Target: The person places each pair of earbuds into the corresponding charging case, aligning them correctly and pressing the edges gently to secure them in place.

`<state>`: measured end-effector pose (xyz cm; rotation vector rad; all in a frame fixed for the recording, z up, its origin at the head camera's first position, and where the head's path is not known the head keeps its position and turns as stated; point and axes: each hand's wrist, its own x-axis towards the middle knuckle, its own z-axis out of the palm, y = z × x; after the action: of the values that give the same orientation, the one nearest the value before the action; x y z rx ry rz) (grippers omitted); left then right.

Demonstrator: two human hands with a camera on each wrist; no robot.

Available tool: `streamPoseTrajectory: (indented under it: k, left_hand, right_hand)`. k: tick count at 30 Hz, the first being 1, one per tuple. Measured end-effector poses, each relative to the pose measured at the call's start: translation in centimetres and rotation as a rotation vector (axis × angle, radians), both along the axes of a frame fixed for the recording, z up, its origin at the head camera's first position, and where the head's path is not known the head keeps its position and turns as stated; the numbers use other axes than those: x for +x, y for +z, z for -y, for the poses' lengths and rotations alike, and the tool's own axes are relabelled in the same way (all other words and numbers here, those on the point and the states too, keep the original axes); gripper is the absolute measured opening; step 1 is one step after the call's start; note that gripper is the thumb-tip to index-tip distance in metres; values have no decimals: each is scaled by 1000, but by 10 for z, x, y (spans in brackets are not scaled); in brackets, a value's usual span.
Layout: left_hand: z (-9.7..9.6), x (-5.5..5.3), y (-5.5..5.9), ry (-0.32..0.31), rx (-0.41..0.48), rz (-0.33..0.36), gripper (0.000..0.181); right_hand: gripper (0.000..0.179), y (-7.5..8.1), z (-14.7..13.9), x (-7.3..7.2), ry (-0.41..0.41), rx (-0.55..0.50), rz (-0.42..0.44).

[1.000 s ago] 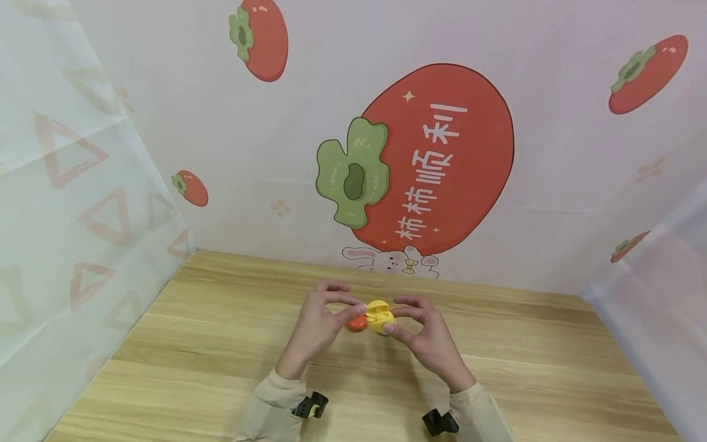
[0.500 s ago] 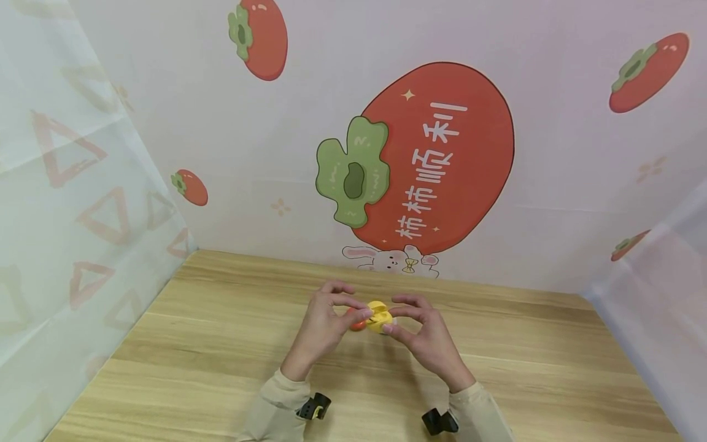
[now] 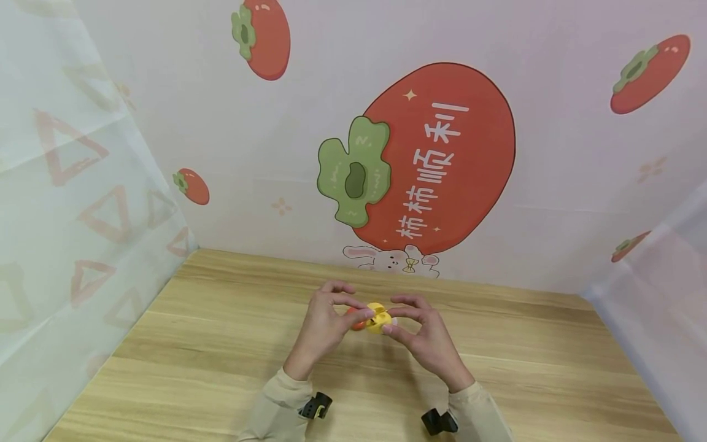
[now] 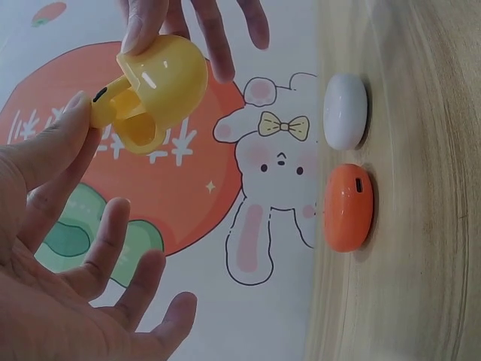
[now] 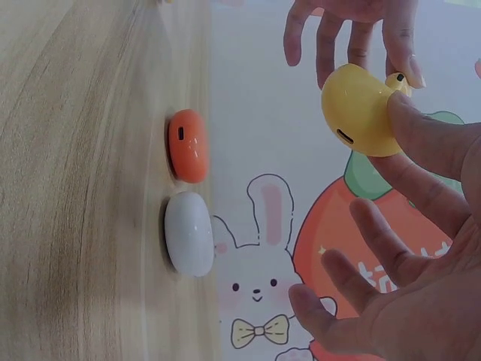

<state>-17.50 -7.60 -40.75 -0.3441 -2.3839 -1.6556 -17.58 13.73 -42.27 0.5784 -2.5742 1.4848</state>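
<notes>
My right hand [image 3: 428, 334] grips a small glossy yellow earbud case [image 5: 357, 109] between thumb and fingers, above the table. The case's lid is up, and its hollow inside shows in the left wrist view. From the other side, my left hand [image 3: 326, 325] pinches a yellow earbud [image 4: 113, 103] with a black tip on its stem. That earbud overlaps the case's opening in this view. The remaining fingers of both hands are spread. On the table beyond lie a closed orange case [image 4: 349, 214] and, beside it, a closed white case [image 4: 346, 113].
The wood-grain table [image 3: 182, 356] meets a printed cloth backdrop [image 3: 265, 227] at its far edge, with more cloth on the left and right. A black wrist camera [image 3: 316, 406] sits on the left sleeve, another black camera [image 3: 439, 422] on the right.
My left hand has shifted slightly right, so its fingertips cover more of the case's opening. The yellow case has tipped a little; my right hand has barely moved.
</notes>
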Motion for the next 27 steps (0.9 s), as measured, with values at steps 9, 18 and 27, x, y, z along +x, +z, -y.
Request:
streamPoseTrajectory:
  k: [9, 18, 27]
  left_hand:
    - [-3, -1, -1, -9, -13, -38, 11]
    - [-5, 2, 1, -13, -60, -90, 7]
    - [-9, 3, 0, -14, -148, -161, 9]
  right_hand:
    - [21, 0, 0, 0, -4, -7, 0]
    - [21, 2, 1, 1, -9, -22, 18]
    - [19, 0, 1, 0, -17, -36, 22]
